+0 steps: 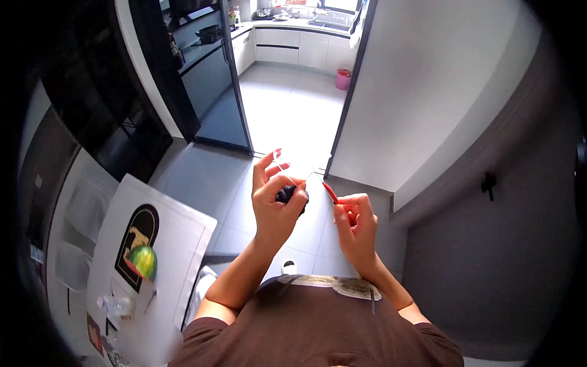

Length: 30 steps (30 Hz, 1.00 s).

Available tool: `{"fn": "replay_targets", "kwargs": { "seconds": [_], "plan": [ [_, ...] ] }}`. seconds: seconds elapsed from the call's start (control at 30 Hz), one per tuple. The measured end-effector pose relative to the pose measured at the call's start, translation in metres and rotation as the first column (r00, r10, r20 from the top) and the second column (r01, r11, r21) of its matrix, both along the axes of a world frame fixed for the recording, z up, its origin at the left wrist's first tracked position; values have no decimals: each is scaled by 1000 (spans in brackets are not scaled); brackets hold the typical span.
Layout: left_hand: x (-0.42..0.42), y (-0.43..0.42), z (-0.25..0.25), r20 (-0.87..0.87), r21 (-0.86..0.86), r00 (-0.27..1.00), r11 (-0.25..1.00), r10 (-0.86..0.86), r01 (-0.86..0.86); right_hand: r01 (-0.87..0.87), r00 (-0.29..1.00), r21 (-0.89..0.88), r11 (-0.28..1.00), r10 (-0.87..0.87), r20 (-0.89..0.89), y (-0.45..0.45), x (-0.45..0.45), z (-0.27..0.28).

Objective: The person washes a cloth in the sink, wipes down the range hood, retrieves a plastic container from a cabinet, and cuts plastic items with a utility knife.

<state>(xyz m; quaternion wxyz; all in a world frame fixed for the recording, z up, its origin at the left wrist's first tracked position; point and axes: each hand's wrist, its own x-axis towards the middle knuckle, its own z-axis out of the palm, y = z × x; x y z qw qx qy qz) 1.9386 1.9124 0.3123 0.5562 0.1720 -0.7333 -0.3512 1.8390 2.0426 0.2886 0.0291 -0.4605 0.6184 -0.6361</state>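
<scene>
In front of my chest, my left hand [274,200] pinches a small dark bundle [285,194] that looks like yarn work. White yarn [280,163] runs over its raised index finger and down to the pinch. My right hand [356,227] grips a red-handled crochet hook [331,193] between thumb and fingers. The hook's thin tip points up and left, towards the left hand. Between the two hands a fine strand of white yarn shows near the tip; whether it is looped on the hook is too small to tell.
To my left stands a table [191,227] with a cut watermelon [144,263] and a clear bottle [114,304]. A dark-framed sliding door [215,98] opens onto a kitchen with a pink bin [343,79]. On the right is a dark door with a handle [488,185].
</scene>
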Motion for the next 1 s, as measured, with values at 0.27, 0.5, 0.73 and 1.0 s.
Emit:
{"fn": "replay_targets", "kwargs": {
  "seconds": [0.27, 0.5, 0.73, 1.0],
  "plan": [
    [-90, -144, 3, 33, -144, 999, 989, 28, -23, 40, 993, 21, 999, -42, 108, -138, -80, 6],
    [-173, -269, 5, 11, -153, 994, 983, 109, -106, -50, 989, -29, 998, 53, 140, -273, -170, 7],
    [-255, -401, 38, -10, -128, 995, 987, 97, -98, -85, 985, -68, 994, 94, 143, -404, -257, 30],
    [-324, -535, 26, -47, -15, 994, 995, 99, -100, -147, 975, -49, 988, 153, 158, -546, -336, 21]
  ]
}}
